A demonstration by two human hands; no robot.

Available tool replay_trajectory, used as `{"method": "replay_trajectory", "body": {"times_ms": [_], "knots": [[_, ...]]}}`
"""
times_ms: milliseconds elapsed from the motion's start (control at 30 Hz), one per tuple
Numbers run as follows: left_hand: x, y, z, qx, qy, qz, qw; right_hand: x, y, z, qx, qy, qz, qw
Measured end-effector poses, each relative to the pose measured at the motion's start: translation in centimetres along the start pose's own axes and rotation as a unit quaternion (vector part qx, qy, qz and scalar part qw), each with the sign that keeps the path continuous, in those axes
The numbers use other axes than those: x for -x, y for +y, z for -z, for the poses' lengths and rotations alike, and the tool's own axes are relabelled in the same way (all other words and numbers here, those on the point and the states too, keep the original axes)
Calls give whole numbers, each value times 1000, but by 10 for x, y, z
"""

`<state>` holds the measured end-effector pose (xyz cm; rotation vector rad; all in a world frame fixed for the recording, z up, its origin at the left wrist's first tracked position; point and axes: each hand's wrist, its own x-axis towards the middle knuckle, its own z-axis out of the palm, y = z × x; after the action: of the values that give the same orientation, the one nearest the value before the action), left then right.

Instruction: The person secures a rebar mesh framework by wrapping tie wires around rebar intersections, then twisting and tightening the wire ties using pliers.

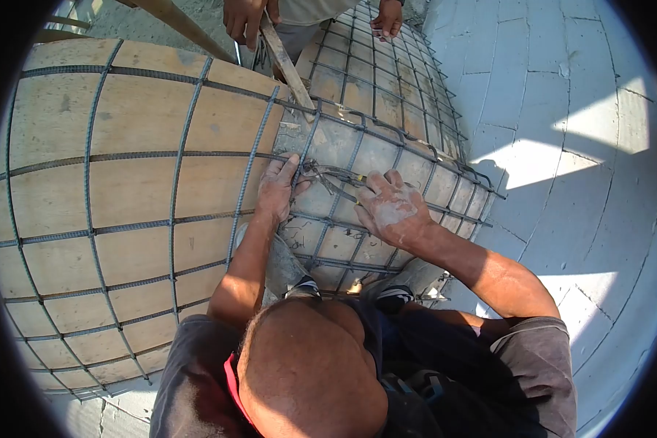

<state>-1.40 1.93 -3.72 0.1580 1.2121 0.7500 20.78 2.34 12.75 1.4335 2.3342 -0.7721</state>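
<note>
In the head view, my right hand (396, 208), with pale dust on its back, is closed around the handles of a pair of pincers (336, 173). The jaws point left and meet the steel mesh close to a bar crossing. My left hand (276, 191) is at the left of that crossing, its fingers curled about an upright rebar (304, 152). Whether tie wire is also between those fingers is hidden. The rebar mesh (175, 155) runs across both sides in a grid, over plywood (139, 186) on the left and a greyish surface on the right.
Opposite me stands another person, one hand (244, 20) by a wooden strip (288, 66) that slants down to the mesh, the other hand (388, 20) hanging lower right. Bar ends stick out at the right edge. A pale block surface (547, 95) lies beyond. Shoes (394, 298) are beneath.
</note>
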Motion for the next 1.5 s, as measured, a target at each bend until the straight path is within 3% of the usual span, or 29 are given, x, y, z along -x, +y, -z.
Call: {"method": "replay_trajectory", "body": {"times_ms": [67,267,467,567,667,767,1000,1133,1233,1333,1433,1500], "knots": [[0,0,-1,1,0,1,1000,2,4,-16,22,-15,22,999],[-5,-3,2,-12,6,-4,1000,3,9,-27,116,127,72,982],[-1,1,-1,-19,7,5,1000,-5,5,-18,88,26,57,994],[-1,2,-2,-14,5,7,1000,-8,23,-15,71,13,82,994],[1,4,-2,-18,7,4,1000,-14,13,11,83,30,33,996],[2,4,-5,-14,13,4,1000,-23,11,26,137,-23,-43,989],[-1,2,-2,-2,18,9,1000,-63,41,55,101,-242,13,965],[1,4,-3,-16,17,2,1000,-83,62,56,106,-273,33,956],[0,3,-2,1,3,10,1000,-64,52,54,129,-168,31,977],[3,6,-7,-8,26,-2,1000,-53,22,64,181,-129,-17,975],[1,4,-5,5,13,-6,1000,-41,14,49,87,-168,-48,981],[-1,2,-4,-3,12,-6,1000,-46,14,50,-55,-298,-148,942]]}}
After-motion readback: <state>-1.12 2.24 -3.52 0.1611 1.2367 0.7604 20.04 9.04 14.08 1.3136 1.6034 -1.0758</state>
